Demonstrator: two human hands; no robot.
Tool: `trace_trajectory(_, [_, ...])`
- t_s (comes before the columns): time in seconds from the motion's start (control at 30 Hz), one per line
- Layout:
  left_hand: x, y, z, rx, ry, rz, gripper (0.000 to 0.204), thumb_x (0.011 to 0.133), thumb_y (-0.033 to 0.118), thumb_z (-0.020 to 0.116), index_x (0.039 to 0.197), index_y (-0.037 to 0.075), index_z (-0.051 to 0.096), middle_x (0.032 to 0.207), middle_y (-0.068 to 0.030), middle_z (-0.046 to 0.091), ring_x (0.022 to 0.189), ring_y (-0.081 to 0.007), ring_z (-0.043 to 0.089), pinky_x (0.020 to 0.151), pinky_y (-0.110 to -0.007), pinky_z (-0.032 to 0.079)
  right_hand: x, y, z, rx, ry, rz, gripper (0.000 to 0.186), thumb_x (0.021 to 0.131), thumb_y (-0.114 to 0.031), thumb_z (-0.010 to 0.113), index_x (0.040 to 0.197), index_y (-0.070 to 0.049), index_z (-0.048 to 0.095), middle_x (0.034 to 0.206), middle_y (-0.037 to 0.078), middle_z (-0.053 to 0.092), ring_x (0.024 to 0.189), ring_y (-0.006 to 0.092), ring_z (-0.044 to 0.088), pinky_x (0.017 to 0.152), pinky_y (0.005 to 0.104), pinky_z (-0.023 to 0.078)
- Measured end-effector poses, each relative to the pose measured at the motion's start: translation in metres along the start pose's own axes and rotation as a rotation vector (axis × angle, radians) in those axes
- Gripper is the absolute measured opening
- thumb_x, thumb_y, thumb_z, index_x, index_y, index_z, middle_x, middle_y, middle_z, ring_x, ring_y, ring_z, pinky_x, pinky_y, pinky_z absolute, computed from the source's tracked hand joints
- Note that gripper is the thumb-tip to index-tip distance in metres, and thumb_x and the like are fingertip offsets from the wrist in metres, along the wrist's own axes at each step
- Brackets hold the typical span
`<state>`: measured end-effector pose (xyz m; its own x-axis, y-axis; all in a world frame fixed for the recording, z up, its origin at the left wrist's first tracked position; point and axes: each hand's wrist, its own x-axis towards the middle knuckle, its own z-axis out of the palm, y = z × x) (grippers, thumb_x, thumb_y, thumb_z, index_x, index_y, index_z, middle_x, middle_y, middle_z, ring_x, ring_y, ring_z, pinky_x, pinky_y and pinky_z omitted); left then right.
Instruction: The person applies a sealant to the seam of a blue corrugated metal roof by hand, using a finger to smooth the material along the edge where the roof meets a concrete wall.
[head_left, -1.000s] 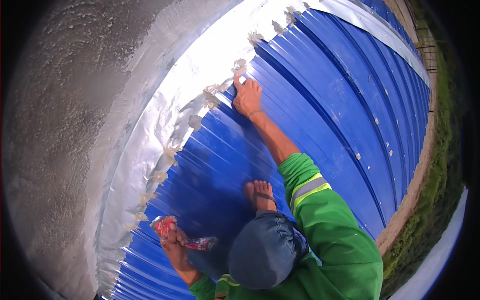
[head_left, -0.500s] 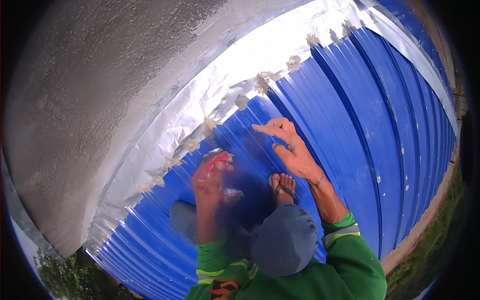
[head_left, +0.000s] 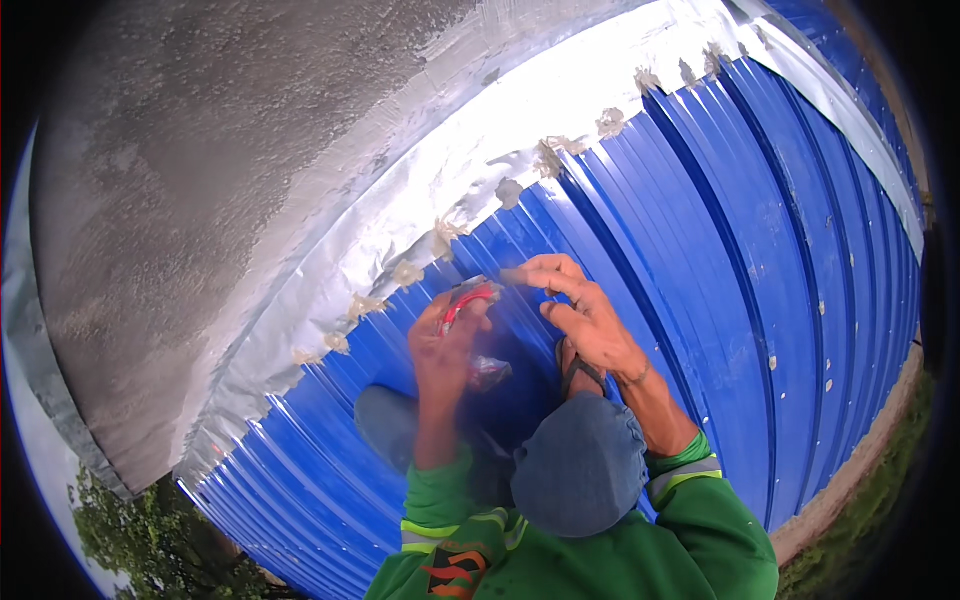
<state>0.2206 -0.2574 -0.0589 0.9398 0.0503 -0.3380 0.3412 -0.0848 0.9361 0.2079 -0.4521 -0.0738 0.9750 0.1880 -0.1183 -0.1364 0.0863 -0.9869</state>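
Note:
My left hand (head_left: 443, 345) is closed round a crumpled red and clear-silver plastic packet (head_left: 470, 300). A loose part of the packet shows below the fingers, by the wrist; the blurred picture hides what is inside. Just right of it, my right hand (head_left: 585, 310) has its index finger stretched out and its thumb apart, with nothing seen in its grip. Its fingertip looks greyish and comes close to the packet's top edge; I cannot tell whether they touch. Beyond both hands, beige-grey sealant dabs (head_left: 445, 238) line the edge of the silver flashing strip (head_left: 400, 190).
Ribbed blue metal roofing (head_left: 690, 220) lies under me, sloping toward a wall edge and grass on the right. A rough grey plastered wall (head_left: 220, 170) rises at the left. My knee (head_left: 580, 465) and sandalled foot (head_left: 582, 370) are on the roofing. Trees show at lower left.
My two hands have come closer together, the right fingertip now beside the packet. The view has shifted a little, so the roof and wall sit further right.

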Motion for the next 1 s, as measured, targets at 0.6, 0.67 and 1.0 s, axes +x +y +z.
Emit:
trace_trajectory(0.6, [-0.005, -0.004, 0.012, 0.151, 0.096, 0.13, 0.017, 0.089, 0.013, 0.07, 0.097, -0.001, 0.066, 0.068, 0.0006, 0.058, 0.059, -0.0044, 0.051, 0.055, -0.02, 0.039, -0.006, 0.001, 0.007, 0.426, -0.067, 0.256, 0.048, 0.08, -0.001, 0.047, 0.125, -0.003, 0.063, 0.129, 0.009, 0.05, 0.117, 0.0176, 0.046, 0.101, 0.0301, 0.036])
trace_trajectory(0.67, [-0.004, -0.005, 0.014, 0.167, 0.099, 0.137, 0.017, 0.09, 0.013, 0.07, 0.097, -0.001, 0.065, 0.069, 0.0, 0.059, 0.06, -0.0052, 0.053, 0.056, -0.021, 0.04, -0.006, 0.007, 0.006, 0.474, -0.042, 0.269, 0.047, 0.08, -0.001, 0.048, 0.124, 0.0, 0.062, 0.129, 0.009, 0.053, 0.119, 0.0176, 0.047, 0.102, 0.0298, 0.036])
trace_trajectory(1.0, [0.006, -0.047, -0.048, 0.194, 0.229, 0.01, 0.018, 0.091, 0.019, 0.069, 0.101, 0.003, 0.071, 0.069, 0.0025, 0.059, 0.062, -0.0027, 0.049, 0.055, -0.018, 0.035, 0.043, 0.065, -0.083, -0.023, 0.467, 0.172, 0.053, 0.079, -0.002, 0.046, 0.128, -0.007, 0.063, 0.122, 0.009, 0.055, 0.106, 0.0191, 0.048, 0.095, 0.0321, 0.04])
